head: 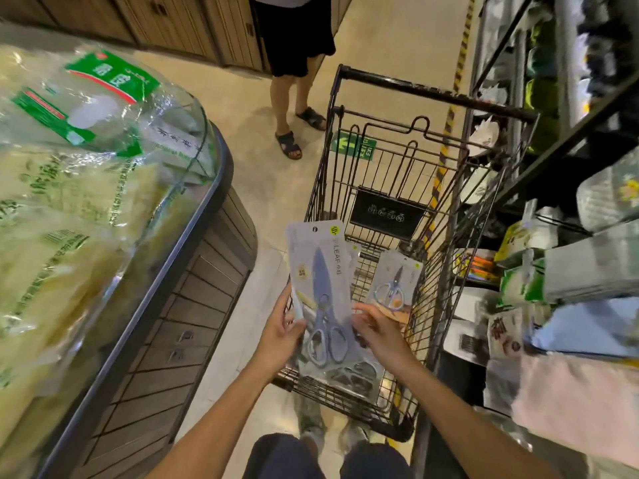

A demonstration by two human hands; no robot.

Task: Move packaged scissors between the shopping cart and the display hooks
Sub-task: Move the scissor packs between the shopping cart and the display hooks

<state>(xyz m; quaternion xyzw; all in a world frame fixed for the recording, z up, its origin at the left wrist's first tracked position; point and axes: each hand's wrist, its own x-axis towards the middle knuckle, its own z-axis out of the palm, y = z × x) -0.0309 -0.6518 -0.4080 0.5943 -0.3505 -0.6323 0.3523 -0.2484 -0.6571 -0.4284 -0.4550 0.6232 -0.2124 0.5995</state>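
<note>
A pale blue carded pack of scissors [320, 288] marked LEAF is held upright over the black wire shopping cart [446, 216], inside which a second, smaller pack of scissors [394, 285] stands tilted.

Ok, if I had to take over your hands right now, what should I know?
Left hand: grips the left edge of the big scissors pack, held over the shopping cart.
Right hand: fingers on that pack's right edge; the grip is hard to tell.
A smaller scissors pack shows just behind, in the cart; more packs seem to lie under the held one.
Done: one pack is lifted.
Left: no display hook is clearly visible; probably the shelves on the right.
</note>
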